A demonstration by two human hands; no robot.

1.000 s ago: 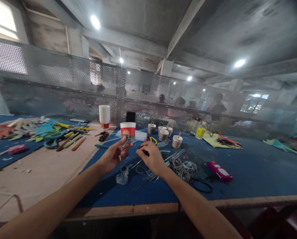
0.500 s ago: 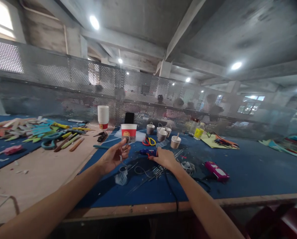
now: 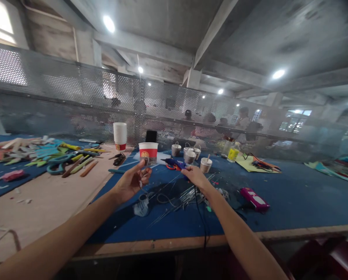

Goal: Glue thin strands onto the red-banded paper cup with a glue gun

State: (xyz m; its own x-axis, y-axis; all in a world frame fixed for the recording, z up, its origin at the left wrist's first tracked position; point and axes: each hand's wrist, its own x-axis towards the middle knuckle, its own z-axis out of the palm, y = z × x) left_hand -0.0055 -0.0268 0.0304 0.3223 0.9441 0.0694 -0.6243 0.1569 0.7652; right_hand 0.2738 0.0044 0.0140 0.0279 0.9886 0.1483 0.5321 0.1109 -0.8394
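Note:
My left hand (image 3: 134, 181) is closed on a white and red paper cup (image 3: 148, 147). Grey cord (image 3: 152, 160) wraps the cup's lower part, and a loose length trails below the fingers. Held in my right hand (image 3: 195, 177) is a blue hot glue gun (image 3: 175, 162), its nozzle pointing left toward the cup with a gap between them. The gun's black cable (image 3: 201, 217) runs down over the table's front edge. Red and yellow scissors (image 3: 170, 167) lie behind the gun, partly hidden. Under my hands are thin clear glue sticks (image 3: 188, 196) and tangled cord.
Several small cord-wrapped cups (image 3: 189, 157) stand beyond my right hand. A stack of paper cups (image 3: 120, 136) and a dark phone (image 3: 151, 136) stand farther back. Scissors (image 3: 56, 165) and craft pieces lie left. A magenta box (image 3: 254, 199) and a yellow-labelled bottle (image 3: 234, 152) are right.
My right hand has lifted the glue gun off the table, raising its nozzle toward the cup. My left hand and the cup have shifted slightly up and left.

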